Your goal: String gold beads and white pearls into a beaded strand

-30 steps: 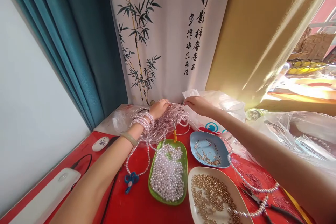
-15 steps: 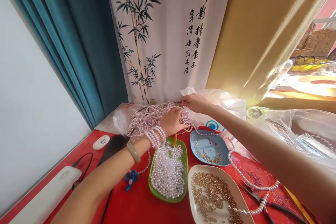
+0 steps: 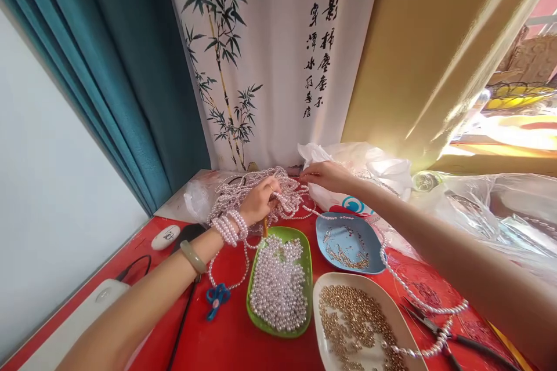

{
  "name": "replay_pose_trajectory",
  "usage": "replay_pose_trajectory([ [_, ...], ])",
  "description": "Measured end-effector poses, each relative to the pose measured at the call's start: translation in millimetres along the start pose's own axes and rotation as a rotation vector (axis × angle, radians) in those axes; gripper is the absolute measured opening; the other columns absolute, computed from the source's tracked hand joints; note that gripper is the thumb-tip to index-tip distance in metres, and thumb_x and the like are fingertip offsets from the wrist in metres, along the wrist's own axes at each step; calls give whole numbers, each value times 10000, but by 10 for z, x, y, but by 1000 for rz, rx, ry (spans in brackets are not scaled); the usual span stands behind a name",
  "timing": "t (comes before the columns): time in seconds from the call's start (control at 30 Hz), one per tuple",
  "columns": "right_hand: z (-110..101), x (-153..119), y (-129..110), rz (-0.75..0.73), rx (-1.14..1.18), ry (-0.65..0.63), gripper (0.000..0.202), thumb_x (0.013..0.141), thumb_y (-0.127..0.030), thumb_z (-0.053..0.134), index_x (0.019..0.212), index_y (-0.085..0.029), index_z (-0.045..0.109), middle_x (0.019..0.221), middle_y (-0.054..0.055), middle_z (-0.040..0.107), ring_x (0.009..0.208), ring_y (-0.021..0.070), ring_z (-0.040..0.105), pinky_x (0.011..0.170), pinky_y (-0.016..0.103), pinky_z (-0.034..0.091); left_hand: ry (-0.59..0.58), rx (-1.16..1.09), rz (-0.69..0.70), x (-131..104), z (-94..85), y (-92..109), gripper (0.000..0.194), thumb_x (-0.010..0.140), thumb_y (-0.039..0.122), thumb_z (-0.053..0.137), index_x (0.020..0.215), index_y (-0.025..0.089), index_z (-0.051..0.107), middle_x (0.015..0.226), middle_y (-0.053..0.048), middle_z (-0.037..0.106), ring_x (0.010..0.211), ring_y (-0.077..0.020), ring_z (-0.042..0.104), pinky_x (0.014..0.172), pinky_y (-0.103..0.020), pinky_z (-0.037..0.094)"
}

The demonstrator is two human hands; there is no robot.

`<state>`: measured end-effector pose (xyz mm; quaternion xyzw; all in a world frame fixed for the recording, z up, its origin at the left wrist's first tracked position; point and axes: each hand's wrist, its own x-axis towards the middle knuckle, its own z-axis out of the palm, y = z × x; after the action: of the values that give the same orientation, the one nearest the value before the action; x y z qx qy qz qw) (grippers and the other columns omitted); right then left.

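Note:
My left hand (image 3: 260,199) is curled around part of a heap of pink pearl bead strands (image 3: 237,192) at the back of the red table. Several rows of pearl bracelets (image 3: 229,228) and a pale green bangle (image 3: 192,257) circle that wrist. Just right of the heap, my right hand (image 3: 327,176) has its fingers drawn together beside a white plastic bag (image 3: 315,153); whatever they hold is too small to make out. Loose pink pearls (image 3: 278,287) fill much of a green tray (image 3: 308,301), below my left hand.
A blue tray (image 3: 319,232) holds small gold pieces, and a cream tray (image 3: 319,330) holds gold beads (image 3: 357,313). Pliers (image 3: 452,336) and a pearl strand (image 3: 435,307) lie at right. To the left are a blue knot ornament (image 3: 216,299), a white mouse (image 3: 166,237) and cables.
My left hand has moved left with bead strands, away from my right hand. The right hand stays nearly in place, its fingers close to the bag.

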<state>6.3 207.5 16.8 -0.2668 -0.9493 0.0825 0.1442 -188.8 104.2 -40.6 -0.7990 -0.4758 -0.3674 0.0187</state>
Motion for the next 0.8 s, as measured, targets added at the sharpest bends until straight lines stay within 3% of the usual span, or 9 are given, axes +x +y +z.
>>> replay_pose_trajectory([
  [0.17, 67, 104, -75, -34, 93, 37, 245, 771, -192, 429, 871, -182, 652, 888, 48, 642, 820, 156, 549, 736, 258, 378, 35, 19, 44, -36, 17, -38, 198, 657, 30, 483, 781, 181, 456, 878, -49, 511, 845, -178, 505, 754, -319, 428],
  [0.33, 91, 167, -121, -27, 209, -125, 287, 693, -104, 420, 851, -150, 655, 770, 19, 658, 654, 118, 554, 622, 213, 409, 8, 16, 84, -60, -44, -46, 217, 662, 29, 469, 807, 186, 436, 994, -66, 531, 924, -186, 497, 804, -345, 409],
  [0.6, 106, 218, -189, -31, 255, -264, 300, 699, -60, 366, 752, -155, 646, 779, -7, 630, 678, 106, 515, 652, 212, 392, -7, 37, 189, -75, -140, -32, 57, 767, 141, 417, 730, 179, 437, 849, -57, 527, 840, -174, 474, 767, -327, 406],
  [0.7, 134, 298, -181, -6, 248, -276, 230, 773, -102, 399, 755, -135, 625, 799, 14, 614, 691, 108, 521, 657, 230, 406, -11, 63, 192, -89, -149, -20, 88, 732, 94, 422, 719, 179, 441, 844, -50, 518, 833, -170, 470, 764, -314, 403],
  [0.8, 144, 382, -174, 20, 249, -302, 195, 839, -269, 456, 892, -127, 579, 892, 32, 590, 747, 134, 555, 666, 291, 452, -31, 125, 183, -97, -161, 0, 181, 646, 12, 419, 711, 180, 445, 850, -43, 515, 858, -175, 461, 743, -295, 407],
])
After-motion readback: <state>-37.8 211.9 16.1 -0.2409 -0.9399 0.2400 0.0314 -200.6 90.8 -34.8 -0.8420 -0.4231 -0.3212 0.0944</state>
